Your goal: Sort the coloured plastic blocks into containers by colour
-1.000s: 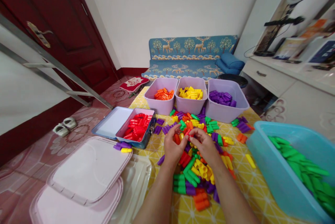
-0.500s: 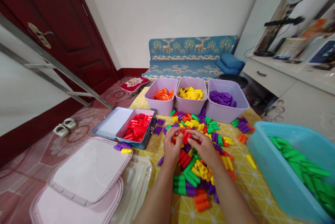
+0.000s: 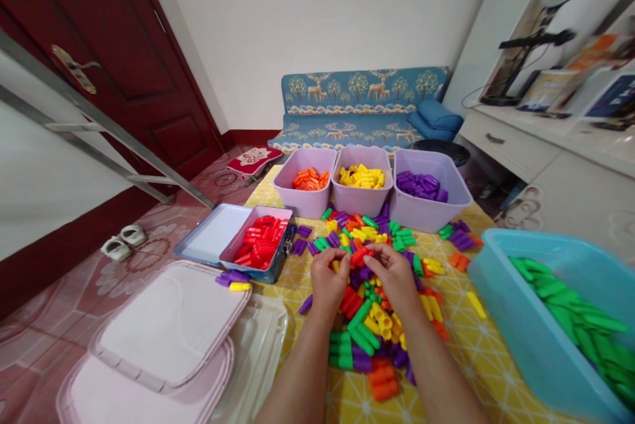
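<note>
Above a mixed pile of plastic building pieces, my right hand (image 3: 395, 276) pinches a red bullet-shaped building piece (image 3: 362, 257) between thumb and fingers. The curled fingers of my left hand (image 3: 327, 280) meet the left end of the same piece; their exact grip is partly hidden. Under and between my wrists lie red pieces (image 3: 350, 302), green pieces (image 3: 364, 331), yellow pieces (image 3: 381, 321) and orange pieces (image 3: 383, 381). Purple pieces show among them. More mixed pieces spread beyond my fingertips toward the bins.
Lilac bins hold orange (image 3: 305, 202), yellow (image 3: 362, 200) and purple pieces (image 3: 429, 213). A hinged case (image 3: 270, 273) with red pieces stands left, a turquoise bin (image 3: 516, 318) with green pieces right. Pale lids (image 3: 173, 318) lie front left. A patterned sofa (image 3: 367, 113) stands behind the table.
The red piece has turned from more upright to nearly level between my fingers. My right hand has shifted slightly to the right; the bins have not moved.
</note>
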Action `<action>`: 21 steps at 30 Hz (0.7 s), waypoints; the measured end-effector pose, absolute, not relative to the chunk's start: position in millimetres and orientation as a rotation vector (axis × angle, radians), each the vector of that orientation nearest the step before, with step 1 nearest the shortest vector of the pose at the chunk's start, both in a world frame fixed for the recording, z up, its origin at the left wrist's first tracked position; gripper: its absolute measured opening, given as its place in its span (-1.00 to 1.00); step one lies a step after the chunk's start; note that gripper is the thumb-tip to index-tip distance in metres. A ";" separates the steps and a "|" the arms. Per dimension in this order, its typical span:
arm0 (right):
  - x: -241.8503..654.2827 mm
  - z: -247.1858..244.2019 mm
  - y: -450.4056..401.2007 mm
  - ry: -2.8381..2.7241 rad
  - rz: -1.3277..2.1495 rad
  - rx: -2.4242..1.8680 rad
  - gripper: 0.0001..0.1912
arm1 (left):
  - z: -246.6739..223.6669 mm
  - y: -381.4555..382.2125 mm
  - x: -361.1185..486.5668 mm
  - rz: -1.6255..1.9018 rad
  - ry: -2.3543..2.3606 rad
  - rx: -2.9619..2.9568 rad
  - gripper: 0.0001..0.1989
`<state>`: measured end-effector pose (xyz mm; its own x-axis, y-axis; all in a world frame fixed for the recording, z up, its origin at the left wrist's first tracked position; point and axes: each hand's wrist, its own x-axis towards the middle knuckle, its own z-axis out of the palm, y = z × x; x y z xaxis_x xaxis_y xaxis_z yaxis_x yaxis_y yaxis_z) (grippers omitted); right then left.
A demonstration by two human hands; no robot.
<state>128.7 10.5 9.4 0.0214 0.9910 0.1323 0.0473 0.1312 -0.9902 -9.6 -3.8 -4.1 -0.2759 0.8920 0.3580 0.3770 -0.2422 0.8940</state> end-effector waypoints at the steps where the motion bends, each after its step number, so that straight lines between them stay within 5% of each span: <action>1: 129.7 9.2 11.2 -1.212 1.084 -1.134 -0.76 | -6.6 -3.0 -9.5 1.538 1.584 1.506 -0.91; 9: 138.8 3.2 14.0 -0.880 1.135 -1.085 -0.62 | -12.7 -0.8 -14.7 1.566 1.727 1.580 -0.80; 21: 133.7 9.8 12.8 -0.832 1.149 -1.014 -0.58 | 11.0 -14.3 -7.1 0.968 2.068 1.903 -0.59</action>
